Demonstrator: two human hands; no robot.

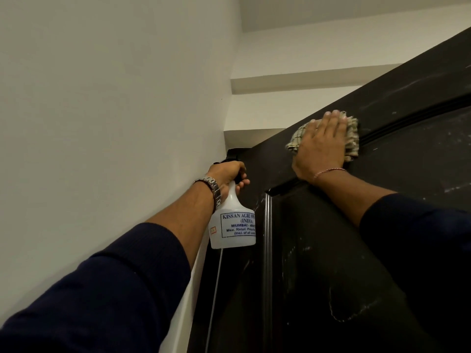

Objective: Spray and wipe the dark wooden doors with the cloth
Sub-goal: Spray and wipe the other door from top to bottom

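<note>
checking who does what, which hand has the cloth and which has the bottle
The right hand presses flat on the checked cloth against the dark door. The left hand, wearing a metal watch, grips the white spray bottle by its neck.

Dark door (331, 250): checked cloth (353, 135) pressed against top

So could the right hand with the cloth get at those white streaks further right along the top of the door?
Probably yes. The right hand presses the cloth flat on the door, and the streaks lie on the same bare surface, with nothing between.
</note>
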